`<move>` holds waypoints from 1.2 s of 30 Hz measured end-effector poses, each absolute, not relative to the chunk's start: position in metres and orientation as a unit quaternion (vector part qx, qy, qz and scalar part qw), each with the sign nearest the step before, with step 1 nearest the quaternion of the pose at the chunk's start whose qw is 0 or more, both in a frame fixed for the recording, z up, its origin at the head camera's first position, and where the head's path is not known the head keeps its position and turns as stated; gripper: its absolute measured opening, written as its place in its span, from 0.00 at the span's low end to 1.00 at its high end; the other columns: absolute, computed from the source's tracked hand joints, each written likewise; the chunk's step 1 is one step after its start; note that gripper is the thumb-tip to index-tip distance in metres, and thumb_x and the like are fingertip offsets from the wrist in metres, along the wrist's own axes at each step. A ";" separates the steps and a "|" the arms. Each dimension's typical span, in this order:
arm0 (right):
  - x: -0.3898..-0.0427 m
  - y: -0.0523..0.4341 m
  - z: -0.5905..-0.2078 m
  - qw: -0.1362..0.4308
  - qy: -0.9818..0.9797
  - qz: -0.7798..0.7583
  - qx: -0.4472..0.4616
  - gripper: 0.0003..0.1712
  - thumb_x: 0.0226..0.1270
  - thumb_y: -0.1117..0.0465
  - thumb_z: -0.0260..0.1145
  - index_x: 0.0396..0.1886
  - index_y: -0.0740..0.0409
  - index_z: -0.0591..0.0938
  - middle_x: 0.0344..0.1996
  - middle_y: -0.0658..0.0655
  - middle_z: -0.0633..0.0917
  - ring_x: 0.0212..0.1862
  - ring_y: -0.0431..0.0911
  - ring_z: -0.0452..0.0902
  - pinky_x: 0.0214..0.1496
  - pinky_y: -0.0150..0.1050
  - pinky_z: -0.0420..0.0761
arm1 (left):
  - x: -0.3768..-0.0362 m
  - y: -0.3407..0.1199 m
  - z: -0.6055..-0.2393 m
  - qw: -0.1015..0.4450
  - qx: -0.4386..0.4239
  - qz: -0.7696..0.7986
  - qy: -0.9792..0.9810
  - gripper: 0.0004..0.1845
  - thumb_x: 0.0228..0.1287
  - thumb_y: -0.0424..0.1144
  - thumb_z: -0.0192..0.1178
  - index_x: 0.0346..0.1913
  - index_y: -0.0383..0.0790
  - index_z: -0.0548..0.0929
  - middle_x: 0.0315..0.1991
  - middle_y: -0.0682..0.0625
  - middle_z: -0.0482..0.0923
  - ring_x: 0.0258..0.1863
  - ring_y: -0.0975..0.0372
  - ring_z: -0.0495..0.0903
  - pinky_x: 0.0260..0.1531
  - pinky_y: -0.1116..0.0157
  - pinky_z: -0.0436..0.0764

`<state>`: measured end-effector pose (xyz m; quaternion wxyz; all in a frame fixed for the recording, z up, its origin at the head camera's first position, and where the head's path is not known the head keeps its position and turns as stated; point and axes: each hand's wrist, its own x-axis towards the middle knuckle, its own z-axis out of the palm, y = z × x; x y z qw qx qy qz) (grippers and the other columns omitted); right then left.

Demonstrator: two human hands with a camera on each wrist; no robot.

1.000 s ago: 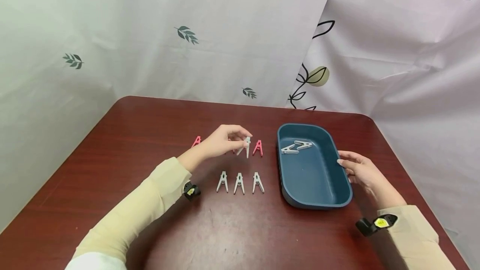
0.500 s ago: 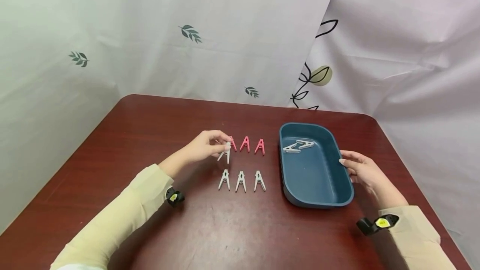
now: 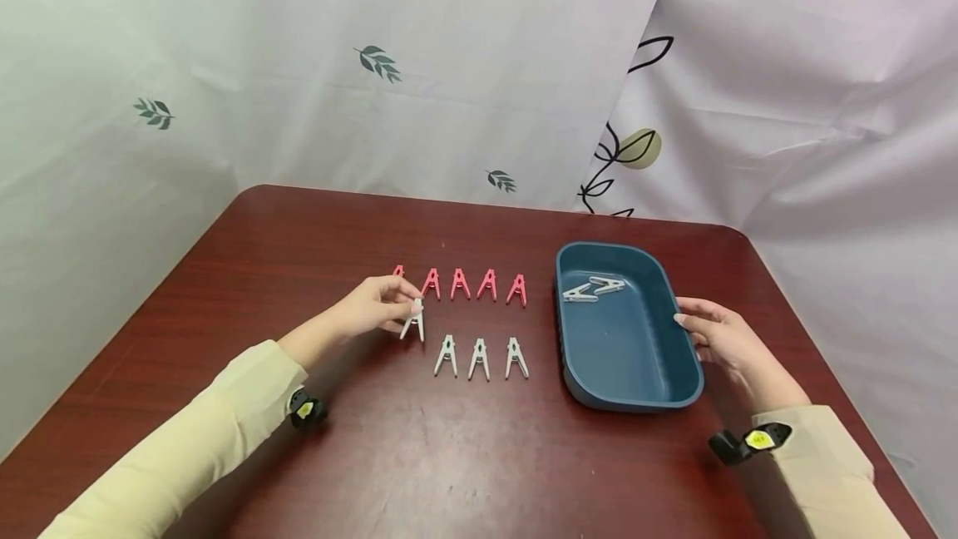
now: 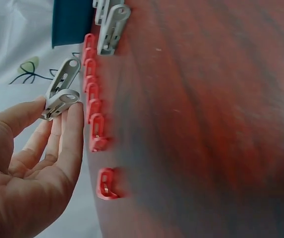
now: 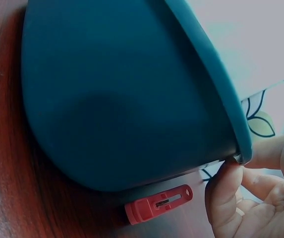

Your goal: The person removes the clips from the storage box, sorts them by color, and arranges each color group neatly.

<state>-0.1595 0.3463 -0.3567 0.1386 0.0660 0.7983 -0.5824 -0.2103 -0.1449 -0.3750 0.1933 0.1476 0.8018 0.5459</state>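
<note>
Between thumb and fingertips, my left hand [image 3: 370, 308] pinches a white clothespin [image 3: 414, 323], its two legs spread and pointing down in the head view. Behind and beside that hand runs a row of several red clothespins [image 3: 460, 284]; the leftmost is partly hidden by the fingers. In front of the row stand three white clothespins [image 3: 479, 359]. My right hand [image 3: 722, 343] grips the right rim of a dark blue tray [image 3: 621, 364]. Two white clothespins [image 3: 580, 294] lie inside it, toward the far left corner.
A single red clothespin [image 5: 159, 204] lies beside the tray in the right wrist view. The brown table [image 3: 314, 223] has rounded far corners. Behind it hangs a pale curtain [image 3: 449, 65] with leaf prints.
My left hand has moved left and toward the person with the white clothespin, passing along the red row and uncovering most of it. My right hand stays on the tray.
</note>
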 end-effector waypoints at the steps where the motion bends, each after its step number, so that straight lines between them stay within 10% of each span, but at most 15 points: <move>1: -0.160 0.346 -0.356 0.139 0.799 -0.581 0.065 0.23 0.72 0.57 0.56 0.63 0.59 0.68 0.27 0.40 0.84 0.28 0.37 0.80 0.31 0.35 0.81 | -0.209 -0.146 -0.377 0.200 0.144 0.547 0.800 0.17 0.64 0.31 0.59 0.51 0.22 0.73 0.38 0.41 0.78 0.33 0.61 0.79 0.35 0.60 0.84; 36: -0.162 0.345 -0.357 0.139 0.797 -0.583 0.077 0.27 0.72 0.57 0.56 0.66 0.64 0.64 0.26 0.40 0.83 0.28 0.36 0.80 0.30 0.34 0.80 | -0.198 -0.145 -0.394 0.208 0.182 0.475 0.836 0.11 0.63 0.30 0.58 0.45 0.25 0.79 0.33 0.44 0.80 0.30 0.63 0.75 0.33 0.63 0.81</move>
